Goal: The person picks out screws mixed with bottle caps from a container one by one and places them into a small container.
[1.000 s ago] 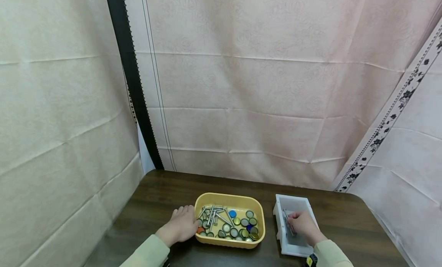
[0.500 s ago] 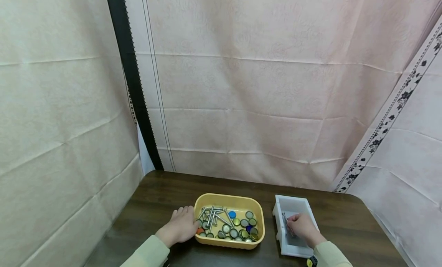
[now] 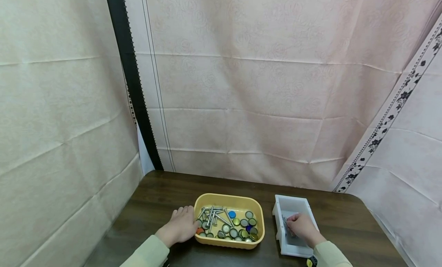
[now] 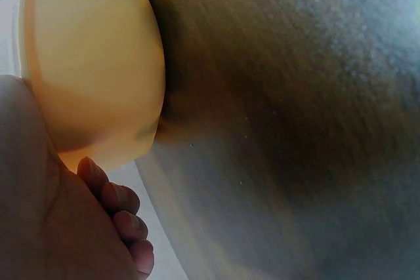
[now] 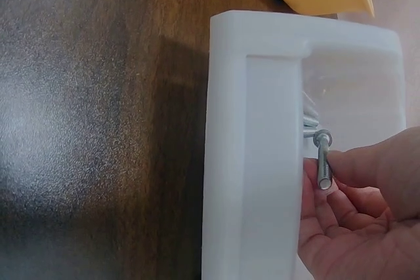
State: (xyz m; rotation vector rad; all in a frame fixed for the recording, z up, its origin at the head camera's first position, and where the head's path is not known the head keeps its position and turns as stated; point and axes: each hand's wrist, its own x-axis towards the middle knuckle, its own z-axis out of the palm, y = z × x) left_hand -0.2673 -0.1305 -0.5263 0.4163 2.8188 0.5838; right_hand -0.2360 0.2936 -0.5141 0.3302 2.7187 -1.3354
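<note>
My right hand (image 3: 304,226) reaches into the white plastic bin (image 3: 291,204) and pinches a silvery metal bolt (image 5: 323,159) between thumb and fingers. Beside that bolt, more silvery bolts (image 5: 309,128) show inside the bin, partly hidden by its wall. On the left, my left hand (image 3: 182,223) lies against the left side of the yellow tub (image 3: 228,198), its thumb side at the rim and its fingers relaxed. Within the tub, a pile of long bolts (image 3: 210,215) occupies the left part, and bottle caps (image 3: 233,233) in several colours spread across the right and front.
Both containers stand on a dark wooden table (image 3: 152,205), with a strip of tabletop between them. A pale cloth curtain (image 3: 241,106) hangs behind the table's back edge, and another cloth (image 3: 69,144) closes off the left side.
My right hand has lowered slightly with the bolt in the white bin, and less of the bolt shows now. The left hand and the yellow tub have stayed in place.
</note>
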